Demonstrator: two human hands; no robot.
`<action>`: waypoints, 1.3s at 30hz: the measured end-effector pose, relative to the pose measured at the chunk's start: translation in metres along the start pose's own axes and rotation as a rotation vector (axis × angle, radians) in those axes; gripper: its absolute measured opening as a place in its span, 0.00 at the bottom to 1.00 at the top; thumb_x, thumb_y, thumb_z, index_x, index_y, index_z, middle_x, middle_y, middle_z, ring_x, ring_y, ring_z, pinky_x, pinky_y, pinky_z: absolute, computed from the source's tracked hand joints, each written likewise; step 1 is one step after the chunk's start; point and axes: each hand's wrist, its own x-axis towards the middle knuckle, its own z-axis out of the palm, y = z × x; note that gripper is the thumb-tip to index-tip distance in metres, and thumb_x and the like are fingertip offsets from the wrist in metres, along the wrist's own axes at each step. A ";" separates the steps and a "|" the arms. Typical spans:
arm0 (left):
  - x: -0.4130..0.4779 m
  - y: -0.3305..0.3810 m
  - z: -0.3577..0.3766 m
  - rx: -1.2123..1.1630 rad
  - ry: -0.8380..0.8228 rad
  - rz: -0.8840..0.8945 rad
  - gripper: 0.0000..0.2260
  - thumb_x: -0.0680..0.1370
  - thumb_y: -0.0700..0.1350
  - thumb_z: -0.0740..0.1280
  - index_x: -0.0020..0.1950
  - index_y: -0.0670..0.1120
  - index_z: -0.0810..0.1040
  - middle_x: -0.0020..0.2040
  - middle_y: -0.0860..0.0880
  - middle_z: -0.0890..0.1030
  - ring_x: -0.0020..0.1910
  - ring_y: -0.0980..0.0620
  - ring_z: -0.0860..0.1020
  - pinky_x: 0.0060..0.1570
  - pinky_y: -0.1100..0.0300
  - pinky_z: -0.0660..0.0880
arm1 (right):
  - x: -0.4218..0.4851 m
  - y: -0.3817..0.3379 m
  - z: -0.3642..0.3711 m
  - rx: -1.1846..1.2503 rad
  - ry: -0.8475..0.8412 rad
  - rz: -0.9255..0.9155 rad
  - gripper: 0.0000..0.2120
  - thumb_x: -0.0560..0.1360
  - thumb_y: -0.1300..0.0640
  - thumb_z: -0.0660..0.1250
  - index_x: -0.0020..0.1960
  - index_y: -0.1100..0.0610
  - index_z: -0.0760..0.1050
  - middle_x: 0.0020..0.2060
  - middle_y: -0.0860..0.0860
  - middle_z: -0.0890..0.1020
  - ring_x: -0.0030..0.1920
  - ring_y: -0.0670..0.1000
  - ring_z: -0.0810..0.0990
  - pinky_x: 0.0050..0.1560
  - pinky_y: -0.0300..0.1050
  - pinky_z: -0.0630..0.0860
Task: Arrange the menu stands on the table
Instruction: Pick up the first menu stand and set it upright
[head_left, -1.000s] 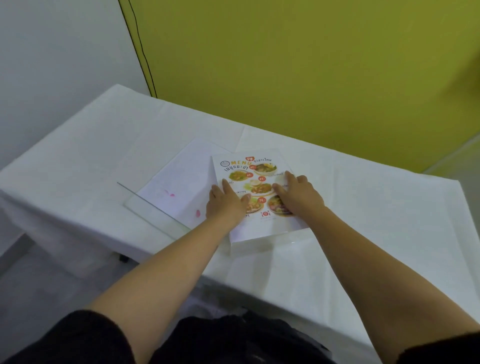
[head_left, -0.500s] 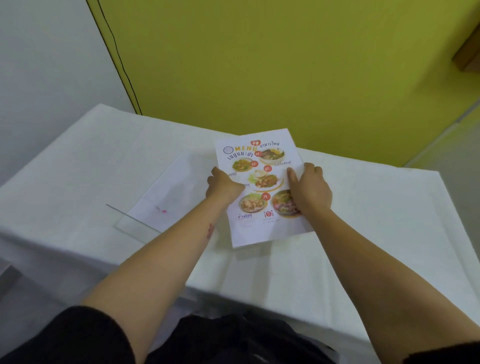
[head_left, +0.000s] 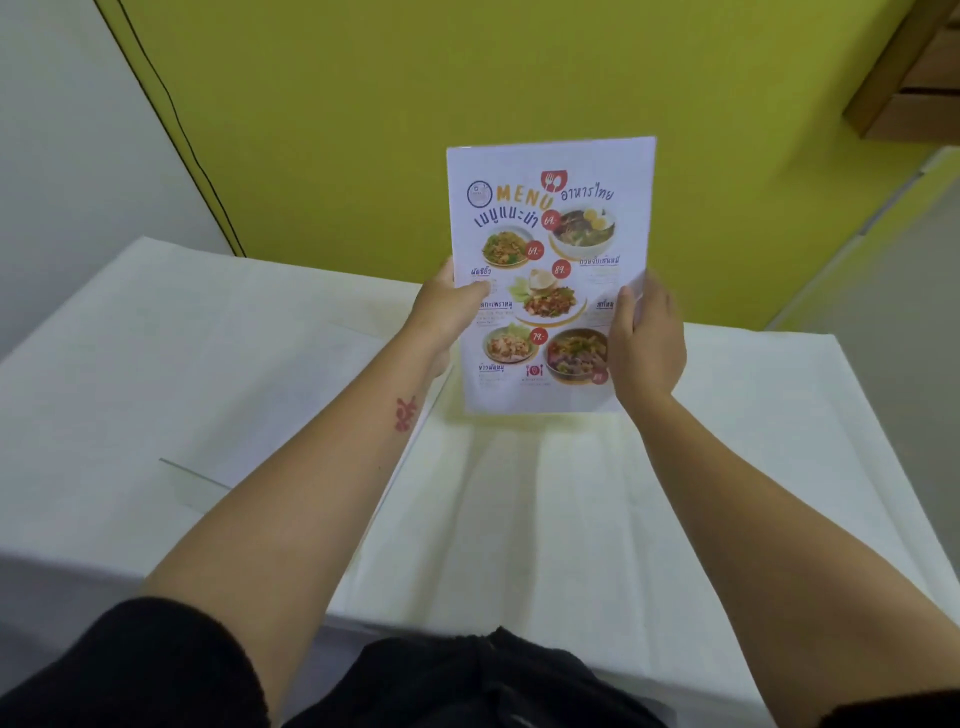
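Observation:
A printed menu sheet (head_left: 550, 244) with food photos and the word MENU is held upright above the table, facing me. My left hand (head_left: 447, 312) grips its left edge and my right hand (head_left: 644, 338) grips its right edge. A clear acrylic menu stand (head_left: 208, 483) lies flat on the white tablecloth to the left, partly hidden under my left forearm; only its near edge shows clearly.
The table (head_left: 571, 493) is covered in a white cloth and stands against a yellow-green wall (head_left: 415, 104). A white wall (head_left: 62, 156) is at the left. A wooden shelf (head_left: 914, 67) shows at the top right. The table's front edge is close to my body.
Both hands have lifted the menu sheet off the flat stand and raised it upright in front of the wall. The camera view has tilted up.

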 end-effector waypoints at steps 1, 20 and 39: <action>0.004 -0.002 -0.001 -0.015 0.002 0.022 0.17 0.82 0.44 0.62 0.71 0.56 0.72 0.58 0.57 0.79 0.43 0.65 0.75 0.35 0.65 0.67 | 0.002 -0.001 0.001 0.028 -0.001 0.007 0.23 0.81 0.46 0.50 0.74 0.49 0.64 0.64 0.49 0.76 0.62 0.53 0.76 0.50 0.46 0.70; 0.070 -0.027 0.013 -0.026 -0.147 0.114 0.35 0.76 0.42 0.67 0.78 0.60 0.57 0.70 0.57 0.75 0.69 0.55 0.74 0.67 0.47 0.72 | 0.026 0.014 0.015 0.072 -0.192 0.052 0.34 0.75 0.50 0.57 0.80 0.48 0.52 0.75 0.48 0.68 0.68 0.53 0.73 0.58 0.54 0.76; 0.027 -0.023 0.016 0.137 -0.120 0.119 0.35 0.82 0.41 0.65 0.82 0.52 0.48 0.74 0.55 0.68 0.64 0.59 0.66 0.58 0.61 0.64 | 0.005 0.016 0.002 -0.112 -0.284 -0.024 0.36 0.80 0.50 0.60 0.81 0.54 0.46 0.80 0.49 0.56 0.76 0.54 0.64 0.68 0.52 0.68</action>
